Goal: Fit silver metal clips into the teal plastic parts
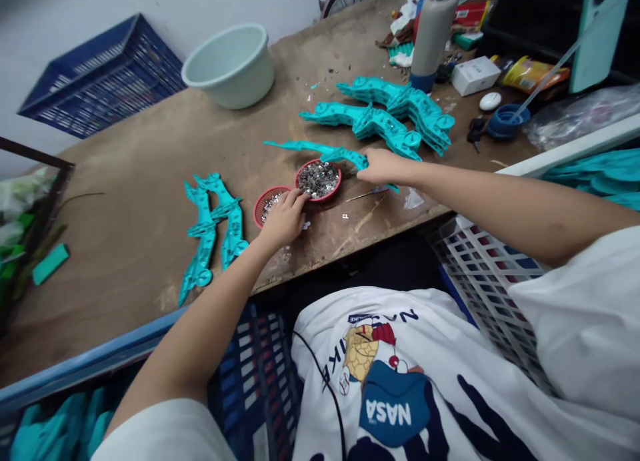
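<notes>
My left hand [286,215] reaches over the left red basket [259,211], its fingers bent at the small metal pieces; whether it pinches any is too small to tell. Beside it stands a second red basket [340,182] full of silvery metal pieces [319,179]. A long turquoise plastic part [305,146] is gripped at its right end by my right hand [376,167], and it stretches left above the second basket. Behind lie stacked turquoise parts [370,122]. Further left are more turquoise parts [204,224]. A thin screwdriver-like tool [367,194] rests below my right hand.
A pale green basin [230,67] and a blue crate [105,74] are at the back left. A bottle [434,34], a white box [475,75] and a blue cap [508,122] stand at the right. A white crate [490,274] sits below the table edge [350,254].
</notes>
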Demonstrator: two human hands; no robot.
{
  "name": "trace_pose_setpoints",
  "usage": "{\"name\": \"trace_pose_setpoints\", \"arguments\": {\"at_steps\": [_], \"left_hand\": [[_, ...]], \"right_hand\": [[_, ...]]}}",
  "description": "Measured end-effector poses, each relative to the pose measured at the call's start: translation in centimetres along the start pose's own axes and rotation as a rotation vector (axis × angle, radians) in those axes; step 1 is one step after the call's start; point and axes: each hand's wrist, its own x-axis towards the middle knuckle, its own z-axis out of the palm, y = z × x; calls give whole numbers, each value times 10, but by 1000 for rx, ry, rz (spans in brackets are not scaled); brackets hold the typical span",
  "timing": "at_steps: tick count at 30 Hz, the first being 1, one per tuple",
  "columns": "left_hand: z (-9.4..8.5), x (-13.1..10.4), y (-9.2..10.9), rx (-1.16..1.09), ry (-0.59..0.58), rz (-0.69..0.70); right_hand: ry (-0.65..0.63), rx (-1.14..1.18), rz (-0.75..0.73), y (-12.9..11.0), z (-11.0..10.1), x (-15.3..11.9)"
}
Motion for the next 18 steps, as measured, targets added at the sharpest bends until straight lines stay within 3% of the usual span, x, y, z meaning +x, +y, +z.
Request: {"name": "trace_pose_setpoints", "arguments": {"at_steps": [4, 7, 9, 11, 14, 16, 18], "left_hand": [[3, 3, 2, -47, 34, 29], [-4, 4, -18, -97, 0, 50], [-16, 1, -51, -144, -6, 30], [-34, -7, -97, -157, 37, -67], [-59, -28, -161, -33, 40, -171], [-65, -47, -187, 30, 15, -173], [-62, -63, -197, 46, -11, -105]], "right_hand": [[11, -296, 72, 3, 16, 3], [-31, -331, 93, 2, 19, 4], [-39, -358, 83, 1, 17, 4], [-62, -389, 78, 2, 13, 3], [-81, -424, 73, 4, 12, 0], [-28, -465, 37, 6, 15, -4], [45, -521, -36, 7, 19, -7]]}}
